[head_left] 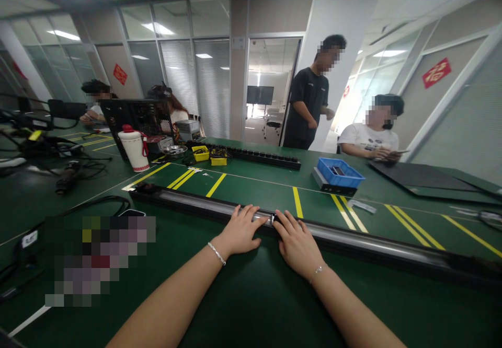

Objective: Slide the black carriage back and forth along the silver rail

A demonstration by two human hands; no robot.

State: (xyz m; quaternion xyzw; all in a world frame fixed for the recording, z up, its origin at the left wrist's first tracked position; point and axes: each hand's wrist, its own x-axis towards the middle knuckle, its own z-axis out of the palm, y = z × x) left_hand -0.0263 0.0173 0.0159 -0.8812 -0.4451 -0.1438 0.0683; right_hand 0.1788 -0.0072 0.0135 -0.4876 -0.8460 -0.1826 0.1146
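A long black bar with a smooth, shiny strip along its face lies across the green table in front of me. My left hand rests on it with the fingers stretched out and the thumb apart. Close beside it, my right hand lies on the bar too, its fingers extended over the top. Between my fingertips shows a small bright metallic spot. Neither hand is wrapped round the bar. The fingers cover part of its middle.
Behind the bar are a blue tray, yellow bins, a second black bar with a row of sockets, a white bottle and an open computer case. Cables lie left. Several people are around the table.
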